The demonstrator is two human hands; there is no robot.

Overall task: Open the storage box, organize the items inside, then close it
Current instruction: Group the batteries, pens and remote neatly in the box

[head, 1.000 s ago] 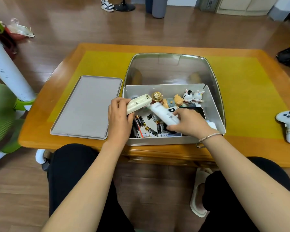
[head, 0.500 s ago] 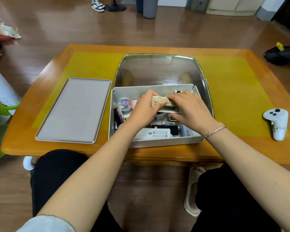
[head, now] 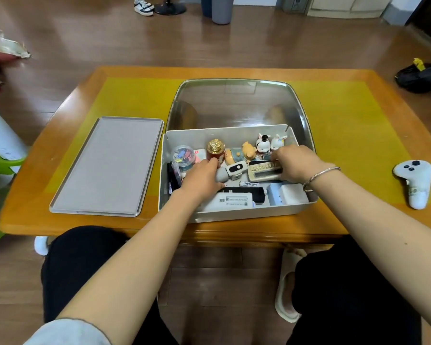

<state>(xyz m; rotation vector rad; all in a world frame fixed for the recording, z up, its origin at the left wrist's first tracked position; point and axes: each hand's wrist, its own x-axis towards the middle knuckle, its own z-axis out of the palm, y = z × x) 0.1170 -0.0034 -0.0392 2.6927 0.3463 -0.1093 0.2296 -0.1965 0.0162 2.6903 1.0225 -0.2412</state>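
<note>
The grey storage box (head: pixel 237 212) stands open at the table's near edge. Its grey lid (head: pixel 110 165) lies flat to the left. Both hands are inside the box. My left hand (head: pixel 202 179) rests over the white handheld device (head: pixel 230 171), fingers near a red bottle with a gold cap (head: pixel 215 150). My right hand (head: pixel 295 165) lies on the end of a beige remote-like device (head: pixel 263 169). Small animal figurines (head: pixel 263 145) stand along the back wall. A clear jar of coloured clips (head: pixel 183 155) sits at the back left. White and black devices (head: pixel 237 199) lie at the front.
A clear domed tray (head: pixel 237 103) leans behind the box on the yellow mat (head: pixel 346 125). A white game controller (head: pixel 414 183) lies at the table's right. A green and white chair (head: pixel 0 155) stands left of the table. My knees are under the near edge.
Both hands have lowered the white device and the beige remote into the box and laid them side by side in its middle. The figurines and bottle are uncovered again.
</note>
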